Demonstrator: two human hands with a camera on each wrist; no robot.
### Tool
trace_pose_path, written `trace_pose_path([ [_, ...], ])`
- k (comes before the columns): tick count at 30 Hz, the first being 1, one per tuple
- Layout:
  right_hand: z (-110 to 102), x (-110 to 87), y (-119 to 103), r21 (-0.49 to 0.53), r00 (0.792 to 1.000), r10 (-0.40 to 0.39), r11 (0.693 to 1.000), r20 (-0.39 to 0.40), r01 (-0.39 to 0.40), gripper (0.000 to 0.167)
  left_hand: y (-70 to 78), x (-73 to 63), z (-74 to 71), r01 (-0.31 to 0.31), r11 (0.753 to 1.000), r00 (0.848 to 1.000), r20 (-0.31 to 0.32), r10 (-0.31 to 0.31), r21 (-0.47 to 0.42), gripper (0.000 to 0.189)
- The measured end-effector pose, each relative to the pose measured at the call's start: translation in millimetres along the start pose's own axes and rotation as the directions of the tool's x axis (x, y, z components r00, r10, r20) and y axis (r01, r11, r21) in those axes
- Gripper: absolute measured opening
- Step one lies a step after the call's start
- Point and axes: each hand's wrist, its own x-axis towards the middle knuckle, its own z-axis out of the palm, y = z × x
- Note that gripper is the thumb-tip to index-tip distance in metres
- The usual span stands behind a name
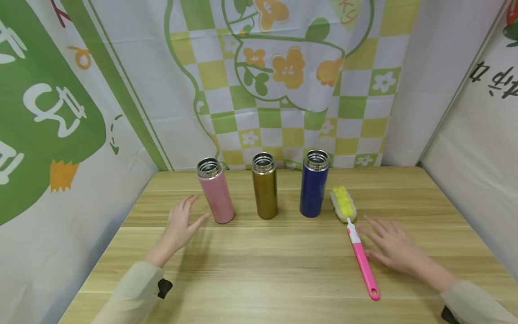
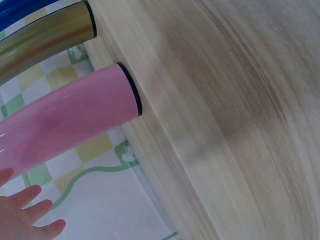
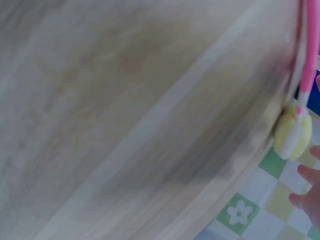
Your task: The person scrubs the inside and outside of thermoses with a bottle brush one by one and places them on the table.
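Observation:
Three lidless bottles stand upright in a row: a pink bottle (image 1: 217, 198), a gold bottle (image 1: 265, 191) and a blue bottle (image 1: 313, 189). My left hand (image 1: 180, 225) is beside the pink one, fingers spread, holding nothing. In the left wrist view, its fingertips appear near the pink bottle (image 2: 80, 110). A bottle brush (image 1: 364, 265) lies to the right of the blue bottle, its yellow sponge head away from me and its pink handle toward me. Just right of the brush is my right hand (image 1: 388, 243), fingers extended; whether it touches the handle I cannot tell.
The wooden table (image 1: 259, 270) carries the bottles and the brush. Behind it hangs a curtain (image 1: 269, 119) with green and yellow checks, and printed fabric walls (image 1: 40, 112) close in both sides.

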Motion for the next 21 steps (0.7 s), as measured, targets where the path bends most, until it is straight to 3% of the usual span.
trace_pose_path([
  [5, 6, -0.4, 3, -0.031, 0.996, -0.09, 0.996, -0.024, 0.089, 0.054, -0.4, 7.4, -0.6, 0.063, 0.992, 0.997, -0.03, -0.067, -0.108, 0.06],
  [9, 10, -0.2, 4, -0.044, 0.985, -0.165, 0.986, -0.048, 0.163, 0.048, -1.3, 12.8, -0.9, 0.133, 0.972, 0.99, -0.017, -0.139, -0.195, 0.063],
  [12, 12, 1.1, 3, -0.033, 0.974, -0.215, 0.976, -0.067, 0.214, 0.041, -3.1, 15.8, -0.3, 0.196, 0.946, 0.98, 0.005, -0.201, -0.259, 0.066],
  [15, 15, 2.7, 1, -0.018, 0.963, -0.259, 0.966, -0.079, 0.258, 0.048, -4.8, 18.5, 0.8, 0.25, 0.913, 0.967, 0.026, -0.255, -0.323, 0.068],
  [21, 20, 5.4, -4, 0.021, 0.947, -0.301, 0.952, -0.116, 0.305, 0.052, -4.8, 24.4, 2.8, 0.311, 0.844, 0.947, 0.07, -0.312, -0.437, 0.07],
])
